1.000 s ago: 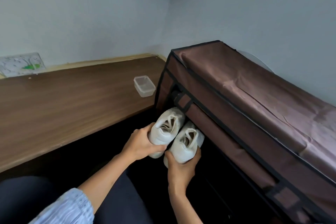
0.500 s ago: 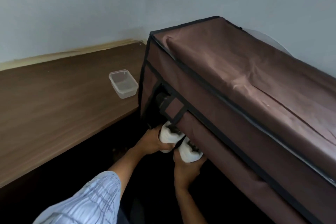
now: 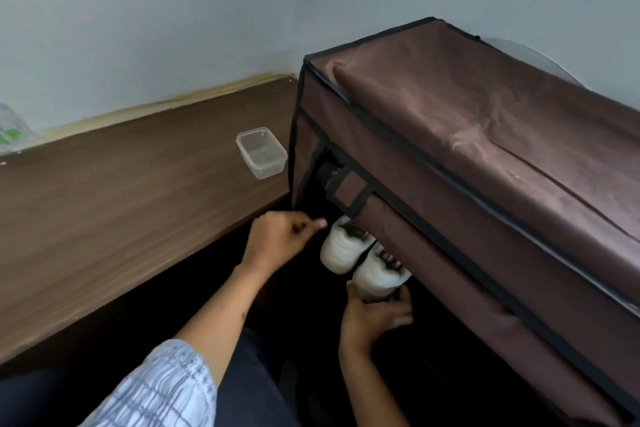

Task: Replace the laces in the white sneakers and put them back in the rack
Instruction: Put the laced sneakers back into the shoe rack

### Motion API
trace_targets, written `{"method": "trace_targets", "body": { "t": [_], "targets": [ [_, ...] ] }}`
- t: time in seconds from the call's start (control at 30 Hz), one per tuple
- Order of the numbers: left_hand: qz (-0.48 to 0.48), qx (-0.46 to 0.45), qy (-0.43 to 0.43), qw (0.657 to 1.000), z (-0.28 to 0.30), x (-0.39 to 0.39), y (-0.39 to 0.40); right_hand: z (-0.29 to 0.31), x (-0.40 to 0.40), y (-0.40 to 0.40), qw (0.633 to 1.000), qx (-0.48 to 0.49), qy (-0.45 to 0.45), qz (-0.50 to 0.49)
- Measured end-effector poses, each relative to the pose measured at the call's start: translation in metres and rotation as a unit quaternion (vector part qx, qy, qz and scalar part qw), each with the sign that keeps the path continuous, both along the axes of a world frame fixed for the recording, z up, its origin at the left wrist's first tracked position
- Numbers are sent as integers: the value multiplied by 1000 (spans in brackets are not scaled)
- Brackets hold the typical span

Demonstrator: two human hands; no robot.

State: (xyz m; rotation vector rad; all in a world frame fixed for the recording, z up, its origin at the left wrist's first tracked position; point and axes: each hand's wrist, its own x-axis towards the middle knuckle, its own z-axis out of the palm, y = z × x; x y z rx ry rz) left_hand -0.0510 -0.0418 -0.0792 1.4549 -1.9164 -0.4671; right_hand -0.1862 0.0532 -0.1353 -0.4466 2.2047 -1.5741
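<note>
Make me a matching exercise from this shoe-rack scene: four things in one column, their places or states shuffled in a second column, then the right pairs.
Things
1. left hand
2. right hand
3. clear plastic container
4. white sneakers

Places or states
A. sits on the wooden surface beside the rack
B. side by side in the opening of the brown fabric rack
C. holds the heel of the nearer sneaker from below
D. off the shoes, fingers loosely curled, gripping nothing

Pairs: 1-D, 2-C, 3-A, 4-B
</note>
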Motion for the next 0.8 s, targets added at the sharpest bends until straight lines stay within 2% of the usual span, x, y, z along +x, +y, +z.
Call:
{"method": "trace_targets", "body": {
  "t": [0.07,0.1,0.13,0.23,0.3,0.37,0.43,0.53,0.67,0.73,0.8],
  "targets": [
    [87,-133,47,986,15,13,-3,10,7,3,997,-44,-61,-12],
    [109,-146,50,982,19,18,-14,14,10,3,997,-50,-60,-17],
    [119,-124,33,985,21,23,-28,20,15,4,996,-46,-75,-13],
    [110,39,-89,989,15,40,-67,23,23,10,991,-52,-125,20],
    [106,68,-55,990,11,50,-77,28,25,16,989,-53,-122,58],
    [126,62,17,990,18,57,-68,30,26,19,986,-73,-103,108],
    [131,34,33,990,29,58,-44,34,27,21,976,-90,-86,181],
    [89,-22,19,996,40,56,9,47,29,31,944,-119,-2,308],
    [-3,-35,20,999,43,50,80,58,17,51,867,-164,166,439],
    [-36,-26,17,999,38,38,109,57,8,60,843,-149,212,471],
    [-71,10,19,997,33,23,130,47,-5,72,846,-159,245,445]
  ]
}}
